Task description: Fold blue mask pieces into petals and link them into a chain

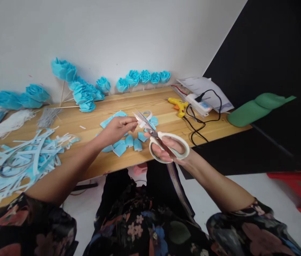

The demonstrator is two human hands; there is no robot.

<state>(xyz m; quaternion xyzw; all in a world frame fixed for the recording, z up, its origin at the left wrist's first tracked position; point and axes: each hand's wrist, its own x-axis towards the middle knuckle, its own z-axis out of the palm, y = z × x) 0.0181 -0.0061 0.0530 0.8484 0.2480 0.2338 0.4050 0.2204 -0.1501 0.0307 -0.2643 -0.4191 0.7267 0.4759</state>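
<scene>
My right hand [170, 147] is wrapped round the cream handles of a pair of scissors [177, 153], fingers through the loops. The blades point up and left, slightly apart, and a small white piece [142, 124] shows at them. Close to the blade tips, my left hand [121, 126] is closed in a pinch; what its fingertips hold is too small to make out. Below both hands lie several light-blue petal-shaped pieces [129, 140] on the wooden table [129, 103]. A roll of clear tape [147, 115] lies just behind the blades.
Blue ruffled flowers [133, 78] on sticks line the wall. Cut strips [37, 160], grey stems [49, 116] and white strings [11, 124] cover the left. Rightward are a yellow glue gun [178, 106], a power strip [199, 105] with a black cord, papers [206, 92] and a green bottle [257, 109].
</scene>
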